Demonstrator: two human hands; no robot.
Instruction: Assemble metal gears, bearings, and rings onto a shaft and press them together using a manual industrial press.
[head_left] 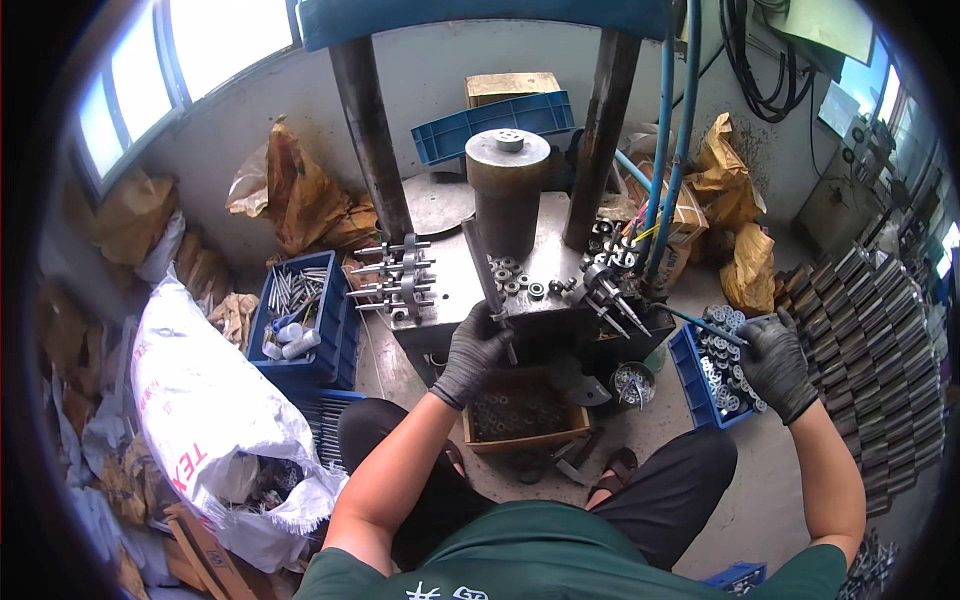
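My left hand (472,352), in a dark grey glove, is closed around a long metal shaft (480,262). The shaft tilts, its upper end reaching over the press table (450,285) and a short lower end showing below my fingers. Off to the right, my gloved right hand (778,368) grips a thin blue-green stick (703,325). The stick points left toward the table's right corner; what its tip is cannot be made out. Under that hand sits a blue crate (685,355) with round slotted metal parts (722,365).
A thick steel cylinder (508,190) stands between the press columns. Shaft assemblies (400,278) lie at the table's left, more (612,292) at its right, with small rings (537,290) between. Nearby are a crate of rods (300,290), a wooden box (528,435) and stacked metal tubes (870,370).
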